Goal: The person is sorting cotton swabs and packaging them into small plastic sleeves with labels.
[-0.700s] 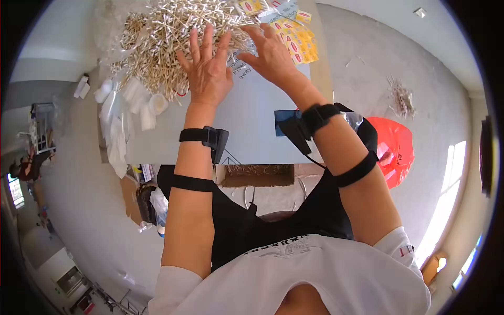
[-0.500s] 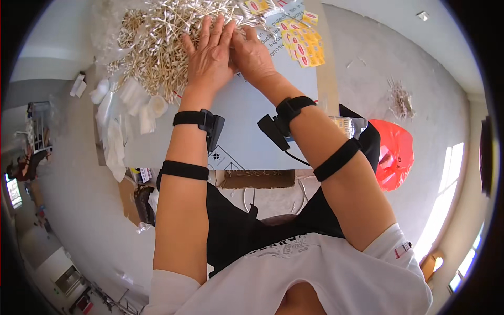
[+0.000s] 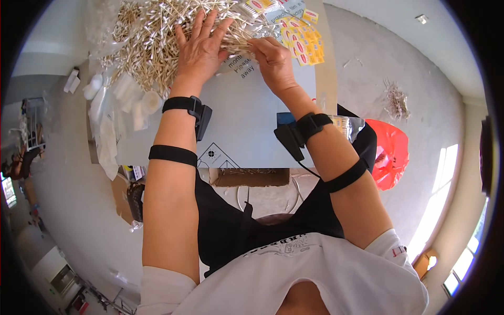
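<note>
A large heap of cotton swabs (image 3: 142, 44) with white tips covers the far left of the table. My left hand (image 3: 202, 50) rests on the heap's near right side, fingers spread apart and palm down. My right hand (image 3: 275, 63) is at the heap's right edge, its fingers curled and pinched on the ends of a few cotton swabs (image 3: 239, 43). How many it grips is hidden by the fingers. Right of that hand lie several yellow-and-white printed cards (image 3: 304, 42). A clear packet of swabs (image 3: 258, 5) sits beyond the hands.
The table's grey-blue printed sheet (image 3: 247, 131) lies before me. White rolls (image 3: 151, 102) and clear plastic film (image 3: 105, 126) sit at its left. An open cardboard box (image 3: 249, 177) is below the near edge. A red bag (image 3: 388, 155) and scattered swabs (image 3: 396, 100) are at right.
The hands, close together before, have moved apart. My left hand shifted left with fingers spread wider; my right moved right and nearer, its fingers closing on swabs at the heap's edge.
</note>
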A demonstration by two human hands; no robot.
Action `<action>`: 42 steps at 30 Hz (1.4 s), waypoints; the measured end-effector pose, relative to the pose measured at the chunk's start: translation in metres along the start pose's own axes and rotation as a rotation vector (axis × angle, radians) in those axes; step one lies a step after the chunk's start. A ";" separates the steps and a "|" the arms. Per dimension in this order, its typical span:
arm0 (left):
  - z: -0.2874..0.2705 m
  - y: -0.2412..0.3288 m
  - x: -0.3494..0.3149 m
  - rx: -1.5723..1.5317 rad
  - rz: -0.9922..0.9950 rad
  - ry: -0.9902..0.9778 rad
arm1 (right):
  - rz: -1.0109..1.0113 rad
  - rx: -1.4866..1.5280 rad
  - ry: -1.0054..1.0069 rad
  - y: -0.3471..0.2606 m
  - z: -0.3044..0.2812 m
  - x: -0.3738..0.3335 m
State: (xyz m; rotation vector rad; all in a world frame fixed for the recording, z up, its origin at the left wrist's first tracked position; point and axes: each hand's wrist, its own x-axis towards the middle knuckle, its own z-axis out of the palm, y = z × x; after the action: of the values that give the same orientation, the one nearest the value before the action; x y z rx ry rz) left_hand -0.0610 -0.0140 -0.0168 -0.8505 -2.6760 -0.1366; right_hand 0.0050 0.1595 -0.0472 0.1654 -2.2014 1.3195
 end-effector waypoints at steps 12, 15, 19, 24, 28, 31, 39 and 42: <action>-0.010 -0.010 -0.006 0.070 0.093 0.038 | -0.126 -0.080 -0.402 -0.021 -0.041 -0.045; -0.028 0.017 -0.017 0.035 0.087 0.058 | -0.185 -0.180 -0.410 -0.025 -0.050 -0.045; -0.032 0.054 -0.063 -0.204 0.109 -0.012 | -0.102 -0.220 -0.381 -0.032 -0.063 -0.056; -0.015 0.074 -0.098 -0.303 0.051 -0.128 | -0.038 -0.154 -0.310 -0.032 -0.070 -0.068; -0.011 0.055 -0.086 -0.086 -0.042 -0.168 | 0.277 -0.082 -0.249 -0.036 -0.074 -0.053; -0.013 0.056 -0.082 -0.006 -0.140 -0.251 | 0.186 -0.336 -0.009 -0.012 -0.074 -0.038; -0.024 0.102 -0.124 -0.187 -0.242 -0.219 | 0.198 -0.513 -0.165 -0.006 -0.065 -0.046; -0.020 0.097 -0.116 -0.194 -0.224 -0.149 | 0.204 -0.524 -0.146 -0.011 -0.064 -0.057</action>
State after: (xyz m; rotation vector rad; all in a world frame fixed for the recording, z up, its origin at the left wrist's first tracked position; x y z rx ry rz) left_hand 0.0895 -0.0017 -0.0380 -0.6330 -2.9294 -0.4061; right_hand 0.0827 0.1977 -0.0454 -0.1716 -2.6629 0.8028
